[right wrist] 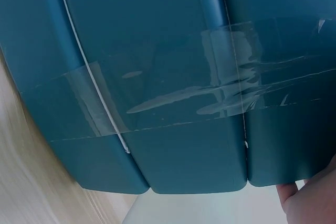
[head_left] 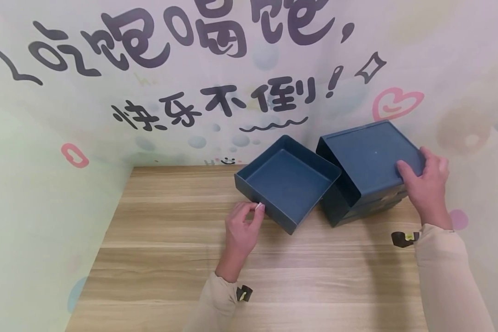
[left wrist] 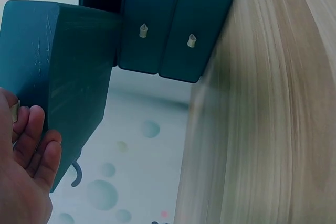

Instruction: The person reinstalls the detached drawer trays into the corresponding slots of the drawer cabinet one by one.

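My left hand pinches the small white knob on the front of a blue drawer. Pulled well out, the drawer is raised above the table, and its inside looks bare. Its back corner is at the opening of a blue drawer cabinet. My right hand grips the cabinet's far right corner, thumb on top, the other fingers round the edge. Two lower drawers stay closed in the left wrist view, each with a pale knob. Clear tape crosses the cabinet's side seams in the right wrist view.
The cabinet stands on a wood-grain table, towards its back right. Behind the table rises a pale wall covering with dark lettering and coloured drawings. A small black device sits at each sleeve cuff.
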Available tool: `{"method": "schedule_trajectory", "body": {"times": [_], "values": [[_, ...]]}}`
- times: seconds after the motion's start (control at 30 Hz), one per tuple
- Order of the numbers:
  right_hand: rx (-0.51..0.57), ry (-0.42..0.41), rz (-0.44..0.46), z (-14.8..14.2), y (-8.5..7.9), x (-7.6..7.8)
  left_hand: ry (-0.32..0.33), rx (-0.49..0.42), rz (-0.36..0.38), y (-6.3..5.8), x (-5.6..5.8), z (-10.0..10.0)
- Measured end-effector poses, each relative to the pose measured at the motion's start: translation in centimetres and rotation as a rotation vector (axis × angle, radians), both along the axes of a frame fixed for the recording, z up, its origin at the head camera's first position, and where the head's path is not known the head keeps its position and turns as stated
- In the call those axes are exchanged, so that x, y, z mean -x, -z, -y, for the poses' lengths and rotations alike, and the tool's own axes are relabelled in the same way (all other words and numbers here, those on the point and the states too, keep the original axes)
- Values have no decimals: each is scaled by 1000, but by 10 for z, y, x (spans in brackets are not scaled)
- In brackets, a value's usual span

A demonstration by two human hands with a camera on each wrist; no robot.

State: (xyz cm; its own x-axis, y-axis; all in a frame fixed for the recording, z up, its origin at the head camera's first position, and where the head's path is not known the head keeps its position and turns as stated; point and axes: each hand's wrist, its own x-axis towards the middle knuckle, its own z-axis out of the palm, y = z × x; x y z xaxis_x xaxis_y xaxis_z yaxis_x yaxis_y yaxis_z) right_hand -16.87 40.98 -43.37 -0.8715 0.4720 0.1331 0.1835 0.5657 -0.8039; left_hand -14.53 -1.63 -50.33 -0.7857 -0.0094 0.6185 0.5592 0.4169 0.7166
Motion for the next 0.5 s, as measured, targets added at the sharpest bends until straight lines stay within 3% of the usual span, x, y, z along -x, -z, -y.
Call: {"method": "schedule_trajectory", "body": {"times": [0.5], "values": [[20, 5, -2, 2, -1, 0, 41, -26, -49, -5, -1, -4]]}}
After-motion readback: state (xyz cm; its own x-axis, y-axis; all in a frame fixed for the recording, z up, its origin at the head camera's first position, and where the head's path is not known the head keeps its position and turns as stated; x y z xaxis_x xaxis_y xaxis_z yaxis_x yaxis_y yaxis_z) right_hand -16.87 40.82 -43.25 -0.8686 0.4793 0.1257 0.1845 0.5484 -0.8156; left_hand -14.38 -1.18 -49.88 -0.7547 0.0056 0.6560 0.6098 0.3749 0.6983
